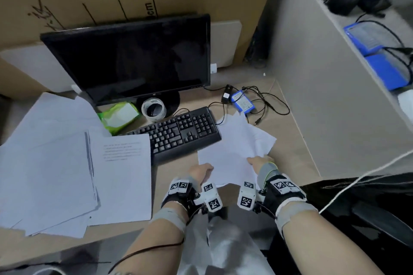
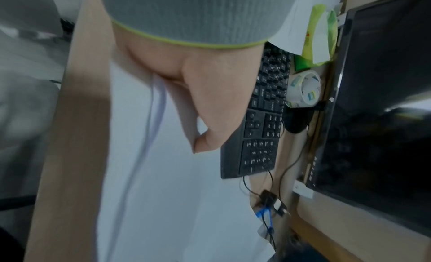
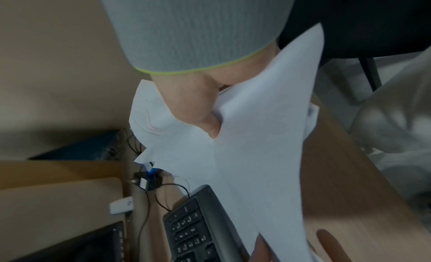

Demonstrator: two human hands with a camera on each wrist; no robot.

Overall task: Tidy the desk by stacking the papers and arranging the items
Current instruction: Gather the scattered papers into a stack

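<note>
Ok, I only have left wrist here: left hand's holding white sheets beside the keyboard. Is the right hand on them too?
Observer: Yes. The right hand grips the same sheets at their right edge, with the paper bunched around the thumb.
Operator: Any other paper out?
Observer: A bigger loose pile lies left of the keyboard, with a printed page on its right side, at the keyboard's left end.
Operator: What bounds the desk on the right?
Observer: A pale partition panel stands along that side.
</note>
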